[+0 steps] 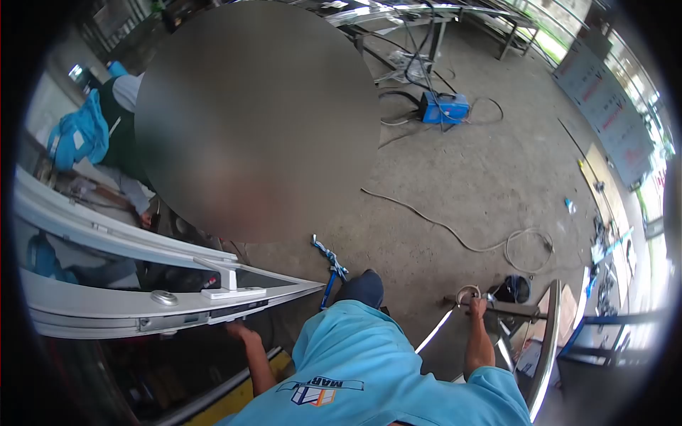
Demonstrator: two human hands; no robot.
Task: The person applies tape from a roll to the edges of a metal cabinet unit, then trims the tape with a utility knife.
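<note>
My left hand [245, 332] is just under the lower edge of a white window frame [121, 304]. Its fingers are dark and small there, so their grip cannot be made out. The frame has a white handle [229, 290] and a round metal fitting [164, 298]. To my right, my right hand [477, 307] is closed on a tan ring-shaped thing [467, 292], perhaps a tape roll. A thin pale strip [435, 330] slants down from beside it. Close to that hand stands a metal-tube stand [545, 341].
Another person [124, 106] is at the left behind the frame; a blurred disc covers much of that area. A blue machine [444, 108] with cables sits on the floor. A loose cable [455, 231] and a blue-handled tool [329, 287] lie ahead. A dark bucket [513, 289] stands right.
</note>
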